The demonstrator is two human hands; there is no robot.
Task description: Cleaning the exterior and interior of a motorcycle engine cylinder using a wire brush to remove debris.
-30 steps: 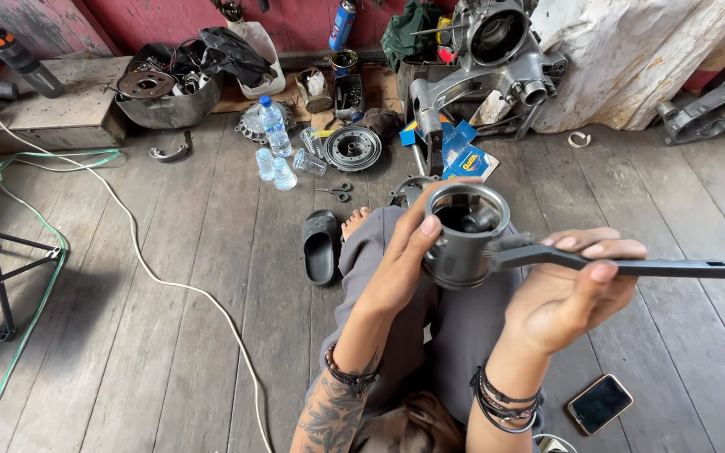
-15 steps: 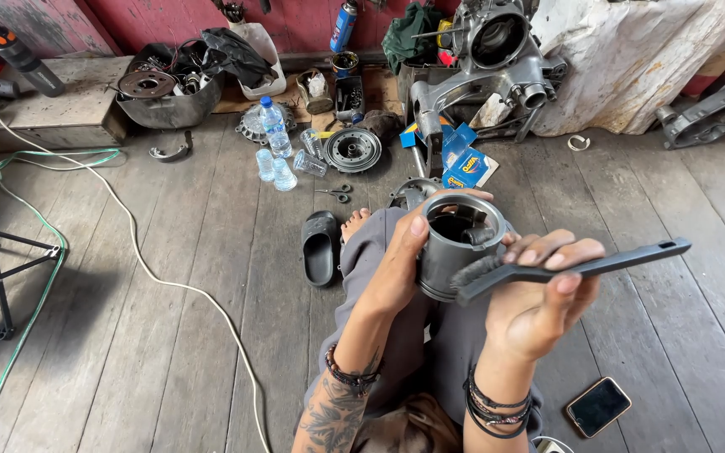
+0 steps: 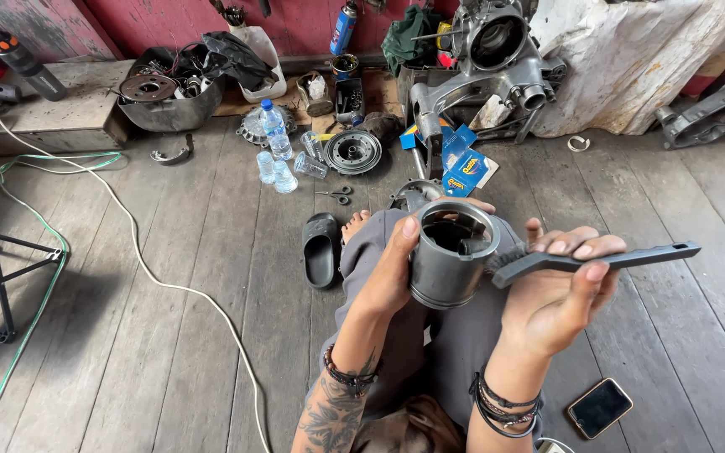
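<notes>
Cradling the grey metal piston open-end up over the lap, the left hand wraps its side so the right hand, closed on a dark brush, can work bristles inside, while a metal basin of parts sits by the floor's far edge.

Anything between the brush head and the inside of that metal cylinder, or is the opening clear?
Nothing visible blocks it. The left hand grips the metal cylinder by its side, thumb up along the outer wall, leaving the open top free. The brush in the right hand has its bristles at the rim.
</notes>
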